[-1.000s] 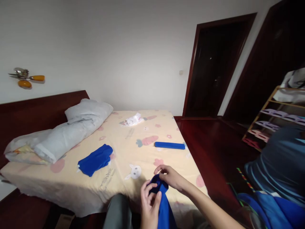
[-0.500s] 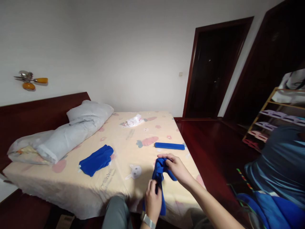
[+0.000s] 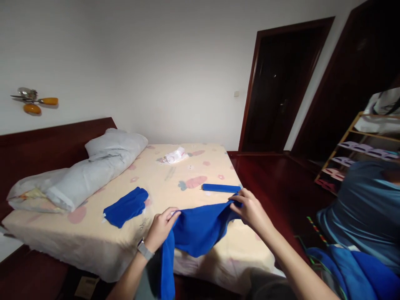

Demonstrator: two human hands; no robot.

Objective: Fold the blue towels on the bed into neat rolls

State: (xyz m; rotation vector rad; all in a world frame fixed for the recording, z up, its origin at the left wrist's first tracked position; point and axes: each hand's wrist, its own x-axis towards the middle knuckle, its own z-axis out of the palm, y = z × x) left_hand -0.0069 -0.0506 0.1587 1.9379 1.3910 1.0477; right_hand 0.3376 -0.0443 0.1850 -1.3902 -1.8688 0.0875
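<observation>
A blue cloth (image 3: 200,229) is stretched between my hands over the near edge of the bed, sagging in the middle. My left hand (image 3: 164,225) pinches its left corner, and a long blue strip hangs below that hand. My right hand (image 3: 248,206) grips the other end, where the fabric is bunched between thumb and fingers. Just beyond my right hand lies a narrow, flat blue bundle (image 3: 220,188). A folded blue cloth piece (image 3: 126,207) with a white tag rests on the sheet left of my left hand. What kind of item the held cloth is, I cannot tell.
The bed (image 3: 162,183) has a cream printed sheet. On it lie a grey quilt (image 3: 93,171) along the headboard and a white plastic bag (image 3: 176,155) farther back. At right, a person in a blue top (image 3: 359,204) is beside a slipper rack (image 3: 353,137).
The bunched blue cloth has been spread out. My left hand moved left and up, my right hand slightly right, pulling the fabric wide between them. The camera view shifted slightly.
</observation>
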